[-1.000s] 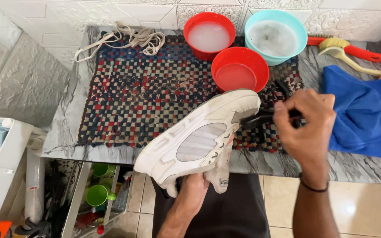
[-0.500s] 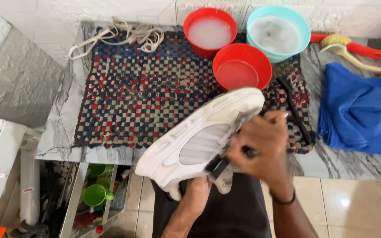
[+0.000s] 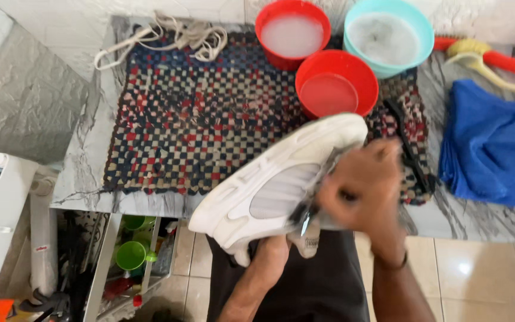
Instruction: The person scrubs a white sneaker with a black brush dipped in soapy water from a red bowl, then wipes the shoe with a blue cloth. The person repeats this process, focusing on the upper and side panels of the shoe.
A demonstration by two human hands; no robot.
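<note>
Above checkered mat (image 3: 210,131) — one shoe (image 3: 269,185), three bowls (image 3: 335,83)

A white sneaker (image 3: 269,188) is held in the air over the front edge of a stone counter, lying on its side with its toe up and to the right, its heel down and to the left. A dark brush (image 3: 305,211), blurred, lies against its side panel.

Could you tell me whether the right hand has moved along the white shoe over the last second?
Yes. The right hand has slid leftward, away from the blue cloth and down the white shoe toward its middle.
</note>
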